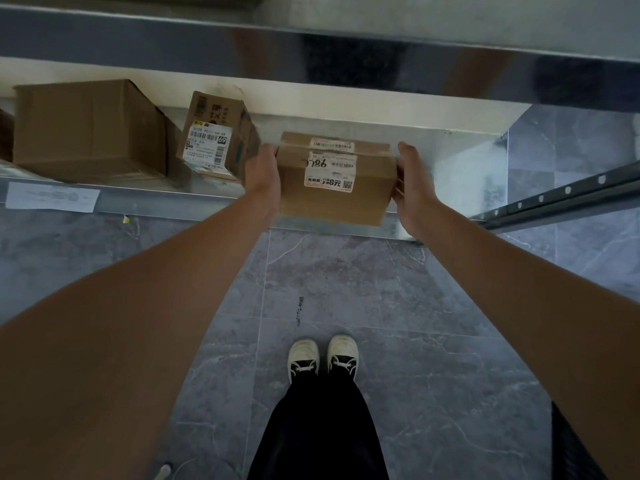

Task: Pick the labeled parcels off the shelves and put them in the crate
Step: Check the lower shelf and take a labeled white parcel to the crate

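Note:
A brown cardboard parcel (pixel 334 195) with white shipping labels on top sits at the front edge of a low metal shelf (pixel 138 199). My left hand (pixel 262 169) presses against its left side and my right hand (pixel 414 188) against its right side, so both hands grip it. A smaller labeled parcel (pixel 216 136) marked 69 stands tilted just left of it. A larger plain brown box (pixel 90 129) rests further left on the same shelf. No crate is in view.
An upper metal shelf (pixel 311 60) overhangs the low one. A white paper slip (pixel 52 197) is stuck on the shelf's front rail. A perforated metal rail (pixel 561 194) runs at the right. My feet (pixel 323 356) stand on grey tiled floor.

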Demonstrator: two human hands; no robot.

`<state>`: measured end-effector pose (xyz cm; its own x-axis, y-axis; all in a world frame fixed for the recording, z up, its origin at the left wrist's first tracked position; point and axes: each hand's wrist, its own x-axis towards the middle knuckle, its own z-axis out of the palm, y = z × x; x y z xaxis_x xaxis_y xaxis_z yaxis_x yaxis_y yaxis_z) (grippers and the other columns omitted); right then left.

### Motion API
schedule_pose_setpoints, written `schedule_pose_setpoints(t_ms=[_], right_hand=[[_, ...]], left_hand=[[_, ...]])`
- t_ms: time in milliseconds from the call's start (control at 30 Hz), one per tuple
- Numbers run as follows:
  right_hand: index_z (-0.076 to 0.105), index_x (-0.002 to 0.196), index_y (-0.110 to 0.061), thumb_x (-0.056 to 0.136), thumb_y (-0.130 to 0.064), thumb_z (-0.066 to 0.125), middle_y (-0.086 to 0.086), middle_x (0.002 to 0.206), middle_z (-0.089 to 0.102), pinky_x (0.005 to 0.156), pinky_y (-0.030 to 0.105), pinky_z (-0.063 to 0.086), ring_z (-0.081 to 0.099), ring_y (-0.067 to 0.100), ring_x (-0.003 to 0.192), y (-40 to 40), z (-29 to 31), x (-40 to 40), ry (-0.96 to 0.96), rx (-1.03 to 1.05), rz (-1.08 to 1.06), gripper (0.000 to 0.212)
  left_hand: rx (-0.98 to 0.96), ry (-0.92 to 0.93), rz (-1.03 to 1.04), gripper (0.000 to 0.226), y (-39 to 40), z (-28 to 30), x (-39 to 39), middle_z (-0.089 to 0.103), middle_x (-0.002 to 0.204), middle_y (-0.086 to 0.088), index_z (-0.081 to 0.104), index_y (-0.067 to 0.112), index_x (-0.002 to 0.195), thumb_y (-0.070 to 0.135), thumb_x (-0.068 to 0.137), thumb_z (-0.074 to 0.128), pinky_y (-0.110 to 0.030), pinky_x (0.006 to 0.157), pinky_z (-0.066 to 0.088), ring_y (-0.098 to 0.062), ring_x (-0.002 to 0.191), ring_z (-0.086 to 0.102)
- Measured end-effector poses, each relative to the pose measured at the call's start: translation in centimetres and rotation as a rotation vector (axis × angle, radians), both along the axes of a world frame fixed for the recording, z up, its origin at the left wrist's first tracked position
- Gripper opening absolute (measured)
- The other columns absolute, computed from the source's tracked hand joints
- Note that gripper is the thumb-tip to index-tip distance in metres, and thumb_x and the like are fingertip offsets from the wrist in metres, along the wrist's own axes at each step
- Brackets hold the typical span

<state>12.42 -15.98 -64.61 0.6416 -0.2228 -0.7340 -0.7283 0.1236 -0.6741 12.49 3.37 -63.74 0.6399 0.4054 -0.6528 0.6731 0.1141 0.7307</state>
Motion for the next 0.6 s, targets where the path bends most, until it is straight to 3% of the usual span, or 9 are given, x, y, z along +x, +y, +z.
schedule_pose_setpoints(t_ms=[67, 133, 167, 233, 300, 400, 500, 600], right_hand=[[0.061, 0.095, -0.023, 0.09, -0.05, 0.056, 0.0, 0.104, 0.064, 0.092, 0.034, 0.046, 0.058, 0.017, 0.101, 0.8, -0.3, 0.2, 0.0, 0.034, 0.015, 0.027], [0.058, 0.122, -0.026, 0.083, -0.06, 0.057, 0.0, 0.136, 0.056, 0.11, 0.045, 0.037, 0.049, 0.022, 0.128, 1.2, -1.3, 0.5, 0.021, 0.049, 0.052, 0.051], [0.047, 0.139, -0.029, 0.083, -0.064, 0.055, 0.0, 0.15, 0.045, 0.116, 0.05, 0.028, 0.039, 0.023, 0.139, 1.4, -1.6, 0.5, 0.042, 0.064, 0.073, 0.067], [0.023, 0.154, -0.03, 0.091, -0.065, 0.047, -0.001, 0.162, 0.024, 0.12, 0.051, 0.015, 0.023, 0.023, 0.148, 1.6, -2.1, 0.5, 0.082, 0.089, 0.117, 0.076], [0.014, 0.156, -0.031, 0.096, -0.063, 0.038, -0.001, 0.164, 0.018, 0.12, 0.051, 0.012, 0.018, 0.023, 0.15, 1.7, -1.9, 0.7, 0.09, 0.087, 0.146, 0.072], [0.015, 0.156, -0.026, 0.099, -0.06, 0.033, 0.002, 0.163, 0.02, 0.119, 0.051, 0.015, 0.02, 0.025, 0.149, 2.0, -1.7, 1.0, 0.06, 0.007, 0.167, 0.069], [0.024, 0.153, -0.016, 0.101, -0.051, 0.037, 0.006, 0.157, 0.033, 0.116, 0.045, 0.028, 0.033, 0.026, 0.143, 2.5, -0.9, 1.1, -0.046, -0.242, 0.127, 0.063], [0.033, 0.148, -0.014, 0.102, -0.038, 0.043, 0.006, 0.15, 0.041, 0.102, 0.032, 0.037, 0.043, 0.023, 0.133, 3.5, 0.5, 0.9, -0.247, -0.525, 0.145, 0.053]], left_hand=[[-0.029, 0.02, -0.039, 0.025, -0.1, -0.7, 0.4, 0.054, 0.078, 0.003, 0.056, 0.018, 0.085, 0.027, 0.098, 0.038, -0.021, 0.059, 0.038, -0.009, 0.071, 0.048], [-0.065, 0.048, -0.068, 0.027, -0.2, -1.4, 0.8, 0.058, 0.082, 0.003, 0.057, 0.019, 0.087, 0.027, 0.1, 0.035, -0.021, 0.061, 0.04, -0.009, 0.075, 0.052], [-0.079, 0.054, -0.071, 0.028, -0.2, -1.7, 0.9, 0.058, 0.081, 0.004, 0.056, 0.021, 0.085, 0.025, 0.101, 0.034, -0.02, 0.061, 0.039, -0.007, 0.074, 0.052], [-0.099, 0.054, -0.061, 0.029, -0.2, -2.2, 1.0, 0.059, 0.081, 0.005, 0.054, 0.02, 0.082, 0.022, 0.101, 0.032, -0.019, 0.061, 0.038, -0.007, 0.074, 0.053], [-0.082, 0.059, -0.063, 0.027, -0.4, -2.3, 1.1, 0.059, 0.081, 0.004, 0.053, 0.02, 0.082, 0.021, 0.1, 0.033, -0.02, 0.065, 0.039, -0.007, 0.075, 0.052], [-0.03, 0.062, -0.031, 0.019, -0.6, -1.9, 1.0, 0.055, 0.084, 0.001, 0.053, 0.016, 0.09, 0.024, 0.098, 0.037, -0.022, 0.069, 0.038, -0.01, 0.077, 0.048], [0.055, 0.023, -0.013, 0.021, -0.5, -1.2, 0.9, 0.05, 0.084, 0.004, 0.051, 0.019, 0.082, 0.022, 0.099, 0.038, -0.023, 0.067, 0.037, -0.009, 0.076, 0.045], [0.182, -0.108, 0.04, 0.031, 0.9, 0.3, -0.5, 0.045, 0.073, 0.009, 0.044, 0.023, 0.069, 0.014, 0.098, 0.038, -0.008, 0.057, 0.039, -0.001, 0.064, 0.041]])
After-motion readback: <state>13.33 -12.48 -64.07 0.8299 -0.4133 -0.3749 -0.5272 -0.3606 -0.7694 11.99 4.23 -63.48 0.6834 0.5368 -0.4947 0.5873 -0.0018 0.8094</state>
